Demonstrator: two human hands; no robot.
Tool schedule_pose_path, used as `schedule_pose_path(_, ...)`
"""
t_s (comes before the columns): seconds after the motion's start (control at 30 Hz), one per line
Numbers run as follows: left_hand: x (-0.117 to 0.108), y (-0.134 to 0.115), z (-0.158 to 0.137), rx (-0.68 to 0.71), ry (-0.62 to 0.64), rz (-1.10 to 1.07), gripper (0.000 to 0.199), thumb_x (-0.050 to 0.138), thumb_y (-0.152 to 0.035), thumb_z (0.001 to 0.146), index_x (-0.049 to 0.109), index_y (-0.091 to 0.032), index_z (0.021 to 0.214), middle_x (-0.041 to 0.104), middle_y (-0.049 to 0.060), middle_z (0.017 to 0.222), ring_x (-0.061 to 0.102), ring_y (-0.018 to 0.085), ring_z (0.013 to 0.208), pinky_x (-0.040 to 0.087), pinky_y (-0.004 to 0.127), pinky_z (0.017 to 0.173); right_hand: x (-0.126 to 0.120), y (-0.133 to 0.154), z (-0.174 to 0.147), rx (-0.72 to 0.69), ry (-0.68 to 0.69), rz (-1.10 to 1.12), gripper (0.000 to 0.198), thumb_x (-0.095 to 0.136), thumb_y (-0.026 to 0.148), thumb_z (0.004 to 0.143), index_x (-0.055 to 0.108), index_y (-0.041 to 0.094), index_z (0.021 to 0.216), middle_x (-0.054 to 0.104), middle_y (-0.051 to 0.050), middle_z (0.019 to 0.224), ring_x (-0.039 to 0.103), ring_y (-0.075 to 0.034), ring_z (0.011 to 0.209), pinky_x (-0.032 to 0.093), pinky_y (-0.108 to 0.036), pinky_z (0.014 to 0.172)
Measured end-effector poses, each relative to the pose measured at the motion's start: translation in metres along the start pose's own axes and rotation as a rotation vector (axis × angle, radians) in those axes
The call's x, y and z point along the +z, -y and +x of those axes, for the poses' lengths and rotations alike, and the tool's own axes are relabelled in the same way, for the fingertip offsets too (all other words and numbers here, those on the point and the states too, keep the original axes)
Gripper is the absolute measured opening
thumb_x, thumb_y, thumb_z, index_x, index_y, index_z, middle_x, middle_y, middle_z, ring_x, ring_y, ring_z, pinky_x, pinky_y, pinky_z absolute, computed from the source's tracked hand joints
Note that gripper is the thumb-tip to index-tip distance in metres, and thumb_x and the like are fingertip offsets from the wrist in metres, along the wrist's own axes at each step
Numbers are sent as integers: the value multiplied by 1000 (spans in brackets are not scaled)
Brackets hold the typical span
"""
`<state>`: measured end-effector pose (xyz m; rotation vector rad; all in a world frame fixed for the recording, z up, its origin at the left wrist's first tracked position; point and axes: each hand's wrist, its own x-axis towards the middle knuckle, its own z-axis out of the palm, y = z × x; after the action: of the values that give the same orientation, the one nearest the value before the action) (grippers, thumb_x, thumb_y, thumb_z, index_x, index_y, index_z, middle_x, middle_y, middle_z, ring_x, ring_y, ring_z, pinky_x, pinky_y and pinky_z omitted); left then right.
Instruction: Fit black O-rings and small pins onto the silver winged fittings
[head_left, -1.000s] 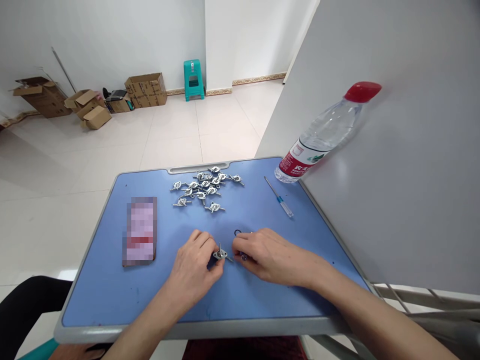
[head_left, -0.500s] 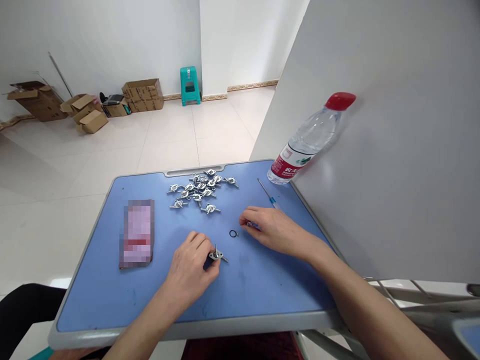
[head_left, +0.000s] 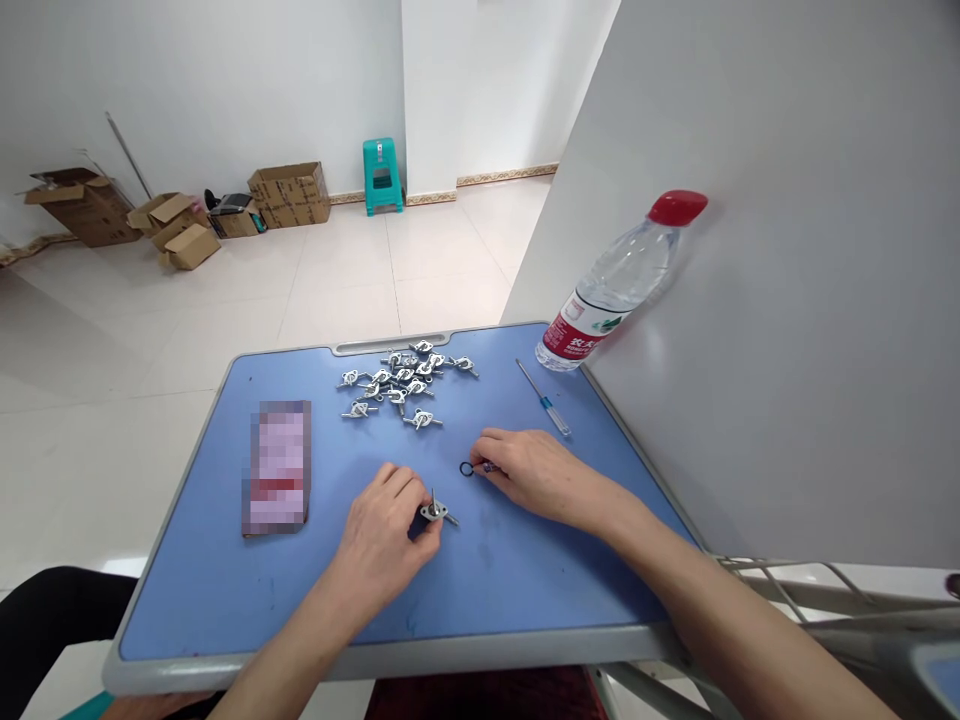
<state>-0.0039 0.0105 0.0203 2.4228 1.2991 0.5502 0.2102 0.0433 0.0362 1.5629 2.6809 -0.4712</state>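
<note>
My left hand (head_left: 386, 525) is closed on a small silvery metal fitting (head_left: 434, 511) with a two-holed flange, an upright pin and a short pipe stub, held just over the blue table. To the right, my right hand (head_left: 529, 470) rests low with its fingertips pinched together. A small dark and pale thing shows between them, too little seen to name. Right at those fingertips lies a thin black ring (head_left: 466, 469) on the tabletop. Beyond my hands sits a loose cluster of similar metal fittings (head_left: 405, 375).
A screwdriver (head_left: 544, 400) with a clear blue handle lies near the right edge. Behind it a water bottle (head_left: 592, 310) stands against a grey panel (head_left: 795, 300). A blurred-out purple rectangular item (head_left: 279, 465) lies at left. Cardboard boxes (head_left: 289, 195) and a green stool (head_left: 382, 178) stand along the wall.
My right hand has moved slightly left and nearer, bringing its fingertips to the black ring and uncovering the screwdriver's handle. My left hand stays put with the metal fitting.
</note>
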Motion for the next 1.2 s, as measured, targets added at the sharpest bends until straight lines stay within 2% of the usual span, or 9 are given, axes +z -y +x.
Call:
schedule_pose_path(0.17,0,0,0,15,-13,5,14,53,-7,75,48,-20,73,57,1,77,49,18,73,42,29,59,2,0,0,13,-23,40,22,47,0,82,61,16,89,67,-5,87,59,-15,68,32,-24,58)
schedule_pose_path(0.4,0,0,0,20,-19,16,14,53,-8,75,48,-20,72,58,1,77,50,18,73,42,29,59,0,6,-4,-113,-205,427,21,44,5,84,62,16,89,67,-5,89,58,-14,71,42,-24,65)
schedule_pose_path(0.53,0,0,0,15,-21,10,14,54,-7,74,48,-20,73,59,1,78,51,18,75,43,29,59,-1,15,-6,-152,-174,500,21,45,5,84,62,17,86,66,-3,85,56,-12,68,42,-22,64)
schedule_pose_path(0.7,2,1,-1,19,-34,1,16,55,-6,73,48,-20,72,58,0,77,49,18,74,43,29,60,4,22,-7,-158,-110,387,29,45,-4,78,62,18,86,66,-2,86,57,-12,68,40,-21,62)
schedule_pose_path(0.97,4,2,-3,7,-31,-9,15,57,-7,74,49,-19,73,57,0,77,48,18,74,42,29,59,21,26,-8,-289,-131,120,28,44,-2,82,63,17,89,66,-4,85,59,-13,68,33,-23,55)
schedule_pose_path(1.2,6,3,-2,10,-51,-15,16,58,-6,73,48,-19,72,56,0,76,46,17,72,39,29,57,25,30,-9,-345,-186,9,29,45,-6,78,61,16,87,63,-2,79,51,-12,59,24,-25,50)
